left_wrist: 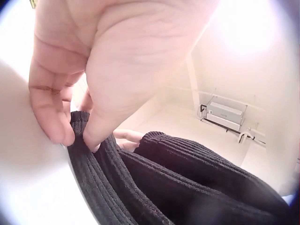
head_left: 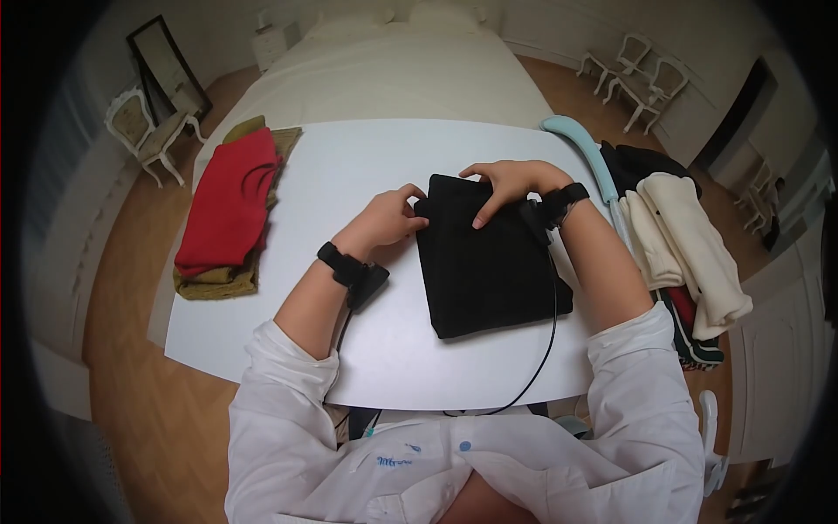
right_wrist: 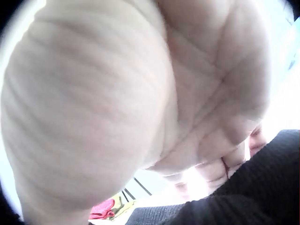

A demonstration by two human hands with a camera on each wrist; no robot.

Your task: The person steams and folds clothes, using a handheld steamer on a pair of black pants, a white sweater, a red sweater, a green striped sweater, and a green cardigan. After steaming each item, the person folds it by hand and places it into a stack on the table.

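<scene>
A folded black ribbed garment (head_left: 489,262) lies on the white table, right of its middle. At its upper left edge my left hand (head_left: 384,218) pinches a bit of the fabric; the left wrist view shows thumb and fingers of that hand (left_wrist: 108,70) on a ribbed edge of the black knit (left_wrist: 108,183). Over the garment's upper right part is my right hand (head_left: 515,185), thumb and fingers spread apart, the thumb on the cloth. In the right wrist view the palm of this hand (right_wrist: 140,93) hides much of the black fabric (right_wrist: 262,178).
A red folded garment (head_left: 223,205) lies on olive ones at the table's left. Along the right edge are cream folded knits (head_left: 690,244), dark clothes (head_left: 646,166) and a light blue curved bar (head_left: 580,144). A bed (head_left: 393,79) stands beyond the table (head_left: 375,341); a cable hangs from my right wrist.
</scene>
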